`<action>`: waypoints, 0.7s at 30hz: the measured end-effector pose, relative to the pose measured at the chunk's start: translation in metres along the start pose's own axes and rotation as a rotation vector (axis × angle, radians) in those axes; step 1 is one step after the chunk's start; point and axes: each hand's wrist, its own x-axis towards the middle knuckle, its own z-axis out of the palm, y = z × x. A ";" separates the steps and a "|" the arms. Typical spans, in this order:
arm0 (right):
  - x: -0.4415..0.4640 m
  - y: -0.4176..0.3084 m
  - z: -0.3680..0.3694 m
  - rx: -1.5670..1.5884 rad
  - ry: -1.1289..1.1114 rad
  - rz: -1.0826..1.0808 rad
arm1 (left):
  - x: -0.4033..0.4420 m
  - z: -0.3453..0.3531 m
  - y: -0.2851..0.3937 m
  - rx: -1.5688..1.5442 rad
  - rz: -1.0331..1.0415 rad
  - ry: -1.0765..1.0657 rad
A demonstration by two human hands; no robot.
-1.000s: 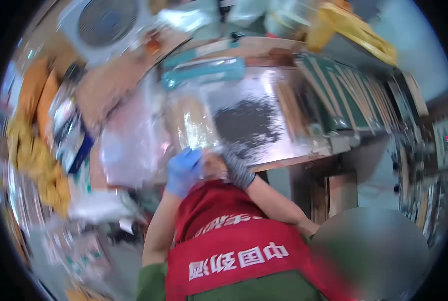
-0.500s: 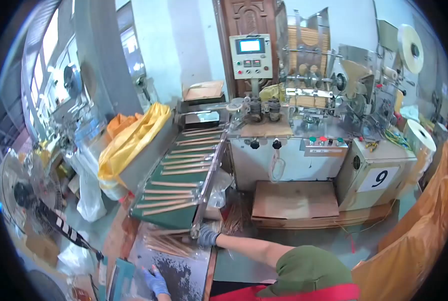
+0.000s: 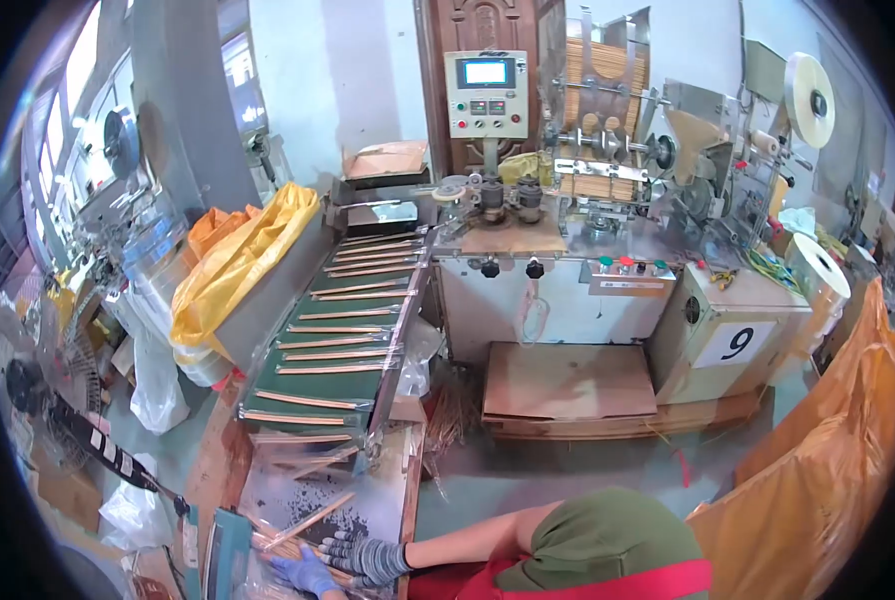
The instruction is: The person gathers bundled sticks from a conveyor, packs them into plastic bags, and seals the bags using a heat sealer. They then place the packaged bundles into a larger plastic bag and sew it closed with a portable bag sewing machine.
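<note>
My left hand (image 3: pixel 309 574), in a blue glove, has its thumb and fingers around a pile of plastic-wrapped chopsticks (image 3: pixel 285 546) at the bottom of the view. Right beside it, my right hand (image 3: pixel 369 558) in a grey striped glove reaches in from the right, its fingers spread over the same pile. Part of the pile is hidden beneath both hands. More wrapped chopsticks (image 3: pixel 317 462) lie loosely on the worn metal tray (image 3: pixel 272 492) just above. Several wrapped pairs rest in spaced rows across a green conveyor belt (image 3: pixel 317 382) that slopes down to this tray.
A packing machine with a control panel (image 3: pixel 486 97) stands behind, a film roll (image 3: pixel 809 100) at its right. Cardboard (image 3: pixel 567 382) lies on the floor below. Left are a yellow bag (image 3: pixel 242 270), a fan (image 3: pixel 32 385) and a teal object (image 3: pixel 227 550). An orange sack (image 3: pixel 817 480) stands right.
My right hand has moved from the belt's lower end down beside my left hand. Chopsticks now lie under both hands. The view has shifted slightly, and the pairs on the belt sit differently.
</note>
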 end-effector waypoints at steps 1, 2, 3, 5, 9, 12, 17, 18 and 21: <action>0.000 -0.003 0.002 -0.017 -0.003 -0.035 | 0.007 0.015 -0.009 -0.019 0.054 0.043; 0.001 -0.004 0.005 -0.035 -0.006 -0.070 | 0.009 0.022 -0.017 -0.038 0.109 0.086; 0.001 -0.001 0.009 -0.042 0.030 -0.090 | 0.003 0.012 -0.011 0.001 0.083 0.042; -0.001 0.000 0.012 -0.042 0.009 -0.085 | -0.002 0.002 -0.002 -0.001 0.093 0.043; -0.003 -0.013 -0.008 -0.055 -0.027 -0.018 | 0.001 0.006 -0.008 0.042 0.116 0.050; -0.004 -0.007 0.000 -0.031 0.006 -0.032 | -0.004 -0.006 0.001 0.110 0.099 -0.001; -0.001 -0.007 -0.010 -0.160 0.480 -0.101 | -0.005 -0.014 0.007 0.193 0.066 -0.091; 0.004 -0.014 -0.026 -0.167 0.480 -0.096 | -0.004 -0.010 0.006 0.190 0.072 -0.095; 0.029 -0.011 -0.036 -0.272 0.248 0.245 | -0.004 -0.004 0.003 0.155 0.094 -0.021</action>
